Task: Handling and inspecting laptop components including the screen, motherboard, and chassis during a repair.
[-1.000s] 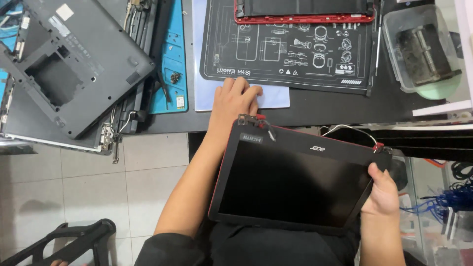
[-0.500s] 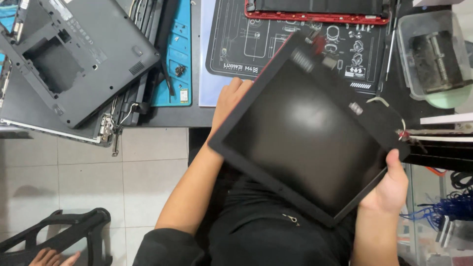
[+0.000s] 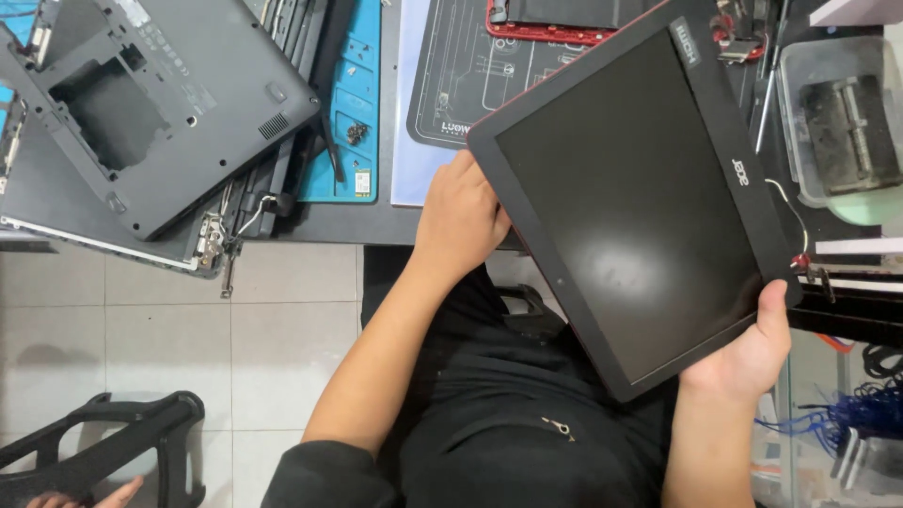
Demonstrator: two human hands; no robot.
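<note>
Both hands grip the screen panel [image 3: 640,198], tilted above the mat [image 3: 451,85]: left hand [image 3: 461,221] closed on its near-left edge, right hand [image 3: 743,353] on the near corner. I'd judge edge grips best, keeping the dangling cable [image 3: 788,212] off the mat's clutter.

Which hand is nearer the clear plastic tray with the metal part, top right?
Right. The right hand grips the laptop screen panel's lower corner, below the clear plastic tray. The left hand holds the panel's opposite edge, much farther off.

Between the fingers of both hands, the laptop screen panel [image 3: 632,202] shows glossy glass (faintly reflective) framed in matt black plastic, red-edged.
</note>
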